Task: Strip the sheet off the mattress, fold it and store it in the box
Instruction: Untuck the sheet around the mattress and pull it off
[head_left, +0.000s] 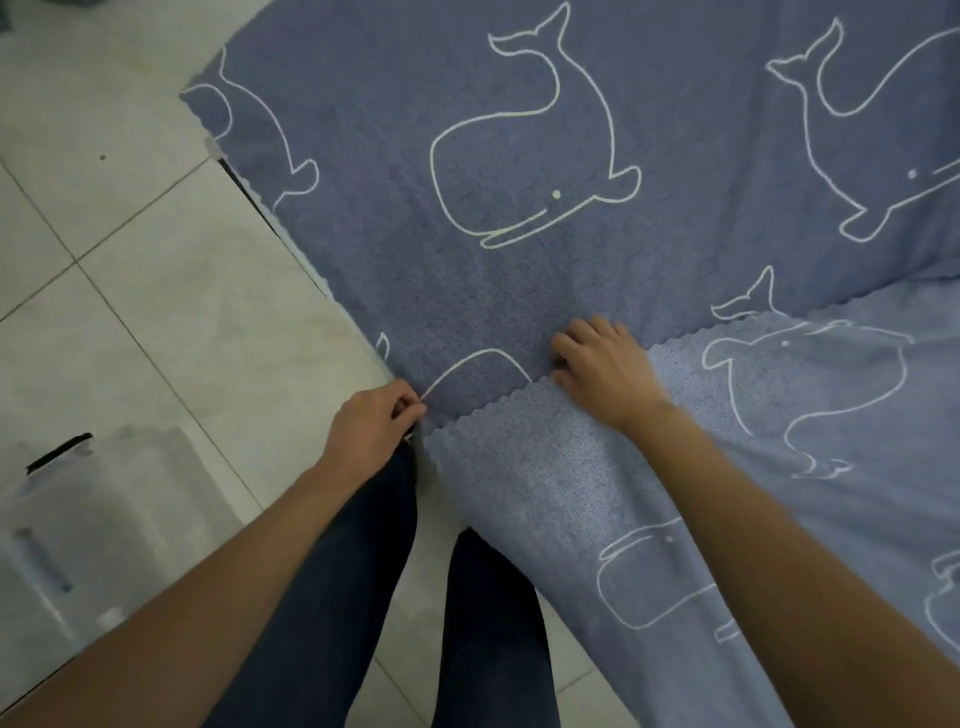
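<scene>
A blue sheet (519, 130) printed with white whale outlines lies spread over the mattress. A paler flap of the same sheet (597, 493) is folded back and hangs down toward my legs, and its scalloped edge runs between my hands. My left hand (371, 428) pinches the sheet's edge at the mattress's near corner. My right hand (602, 369) has its fingers curled over the scalloped edge, gripping the fabric. A clear plastic box (98, 525) stands on the floor at the lower left.
Pale floor tiles (130, 270) cover the left side. The mattress corner (213, 148) shows at the upper left, with a dark gap under its edge. My legs in dark trousers (363, 597) stand between the box and the hanging flap.
</scene>
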